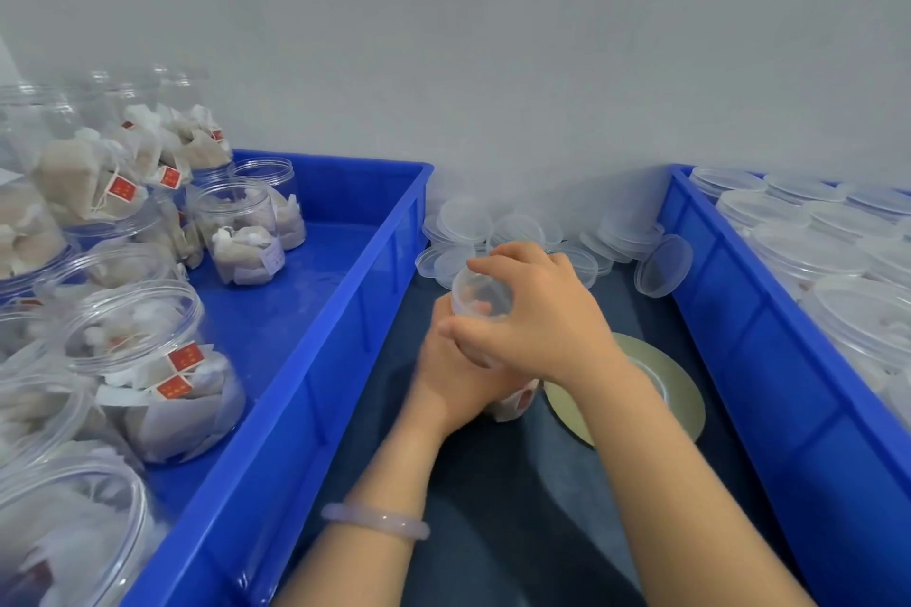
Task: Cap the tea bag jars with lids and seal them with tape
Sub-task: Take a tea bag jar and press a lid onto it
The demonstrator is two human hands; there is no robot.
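Dark tabletop (493, 483) between blue bins (305, 360): your left hand (453, 384) wraps the tea bag jar (512, 402) standing there, your right hand (537, 310) curls over its lid (480, 298) from above. Red tags (185, 357) left of your grip are unreadable. Tape roll (680, 389) lies just right, beneath your wrist.

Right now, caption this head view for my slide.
Left hand grips a tea bag jar while right hand fits its clear lid.

Left hand (456, 379) and right hand (537, 315) are bare, forearms likewise. Left wrist carries one bangle (374, 520): smooth, glossy, translucent, pale lilac, rounded in section.
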